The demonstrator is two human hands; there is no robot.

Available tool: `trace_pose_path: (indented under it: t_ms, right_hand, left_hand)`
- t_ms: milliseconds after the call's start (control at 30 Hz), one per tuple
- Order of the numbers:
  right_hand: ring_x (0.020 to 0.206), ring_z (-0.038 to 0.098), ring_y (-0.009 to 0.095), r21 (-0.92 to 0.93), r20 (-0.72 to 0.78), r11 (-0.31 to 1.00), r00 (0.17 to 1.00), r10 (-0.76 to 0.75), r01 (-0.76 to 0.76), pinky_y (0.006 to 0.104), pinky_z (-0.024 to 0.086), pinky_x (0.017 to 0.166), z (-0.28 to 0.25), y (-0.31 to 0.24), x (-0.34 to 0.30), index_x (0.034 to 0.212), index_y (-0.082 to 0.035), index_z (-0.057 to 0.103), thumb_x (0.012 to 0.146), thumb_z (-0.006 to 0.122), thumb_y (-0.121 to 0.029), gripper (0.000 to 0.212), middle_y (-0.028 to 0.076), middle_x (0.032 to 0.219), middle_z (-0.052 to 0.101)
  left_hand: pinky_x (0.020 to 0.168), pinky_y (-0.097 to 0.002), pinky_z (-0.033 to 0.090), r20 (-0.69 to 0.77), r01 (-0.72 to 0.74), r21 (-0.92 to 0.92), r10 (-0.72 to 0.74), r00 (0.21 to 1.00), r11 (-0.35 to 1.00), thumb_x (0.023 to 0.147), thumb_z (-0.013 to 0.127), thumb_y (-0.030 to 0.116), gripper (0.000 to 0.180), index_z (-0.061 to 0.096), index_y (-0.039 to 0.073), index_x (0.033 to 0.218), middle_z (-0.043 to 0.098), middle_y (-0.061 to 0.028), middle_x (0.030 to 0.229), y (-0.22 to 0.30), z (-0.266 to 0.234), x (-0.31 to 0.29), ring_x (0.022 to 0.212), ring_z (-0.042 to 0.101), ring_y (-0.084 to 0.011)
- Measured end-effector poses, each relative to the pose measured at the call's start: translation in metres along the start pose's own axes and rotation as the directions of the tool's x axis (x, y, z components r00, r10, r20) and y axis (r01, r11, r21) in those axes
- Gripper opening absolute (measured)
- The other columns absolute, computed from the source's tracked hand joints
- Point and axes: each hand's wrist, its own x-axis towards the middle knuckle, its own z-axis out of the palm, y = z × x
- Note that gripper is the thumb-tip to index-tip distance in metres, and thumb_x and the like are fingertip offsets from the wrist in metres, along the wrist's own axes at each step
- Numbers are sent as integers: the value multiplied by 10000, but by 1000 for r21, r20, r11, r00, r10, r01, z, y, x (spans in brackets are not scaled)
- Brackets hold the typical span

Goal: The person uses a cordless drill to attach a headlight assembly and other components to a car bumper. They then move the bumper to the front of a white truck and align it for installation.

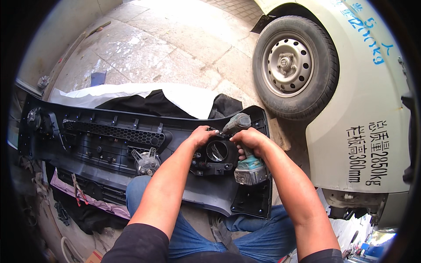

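Note:
A black plastic car bumper point(206, 193) lies in front of me with its inner side up. My right hand point(251, 141) is wrapped round the grip of a teal and grey cordless drill point(250, 170). The drill's head points left, toward my other hand. My left hand point(202, 136) is closed, its fingertips pinched at the upper edge of a round black lamp housing point(216, 151) in the bumper; what they hold is too small to make out. A loose lamp point(147, 162) with a clear bracket rests on the bumper, left of my left forearm.
White and black sheets point(180, 103) lie under the bumper's far edge. A vehicle wheel point(289, 65) and pale body panel point(359, 101) stand close on the right. Red-handled pliers point(80, 195) lie at the left by a pink strip point(98, 199). A wood block point(280, 133) sits beside the wheel.

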Motion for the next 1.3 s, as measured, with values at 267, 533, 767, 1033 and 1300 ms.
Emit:
trace_pose_path:
  t_ms: [267,533,767,1033,1300]
  right_hand:
    - [636,643,184,-17,-8,1000,1000,-16,16,429,639,573,6,1,-2,947,-38,699,950,793,-191,180,44,810,627]
    - [597,647,190,54,19,994,995,-101,100,421,628,550,8,-5,-27,944,-37,661,987,802,-291,293,54,811,629]
    - [590,611,142,238,6,902,928,-372,359,368,595,549,-3,-2,-119,1012,-59,670,987,810,-317,295,13,747,591]
    - [548,604,147,459,-159,771,895,-418,441,355,568,514,8,60,-209,1221,35,667,1024,746,-257,361,54,769,626]
    - [563,613,138,445,-26,747,841,-541,494,337,568,550,25,53,-221,1213,42,661,998,782,-231,368,39,762,610]
  left_hand:
    - [864,-350,548,14,-17,-38,18,1000,999,971,833,431,453,780,32,1177,793,-64,1058,-11,0,10,950,687,-140]
    - [927,-388,579,-13,-48,87,49,999,995,977,796,500,573,755,-8,1239,804,-148,1143,-4,-9,1,1020,746,-225]
    - [1032,-427,547,-258,-132,359,234,937,924,985,785,509,628,710,5,1352,782,-176,1250,4,-11,-35,1159,730,-291]
    - [1022,-455,578,-356,133,463,47,933,876,961,709,283,327,798,22,1136,787,-255,1184,-30,-97,-107,1178,751,-387]
    - [1025,-465,619,-209,250,910,-155,966,331,835,763,120,284,829,7,1086,791,-249,1182,-76,-59,-139,1131,772,-399]
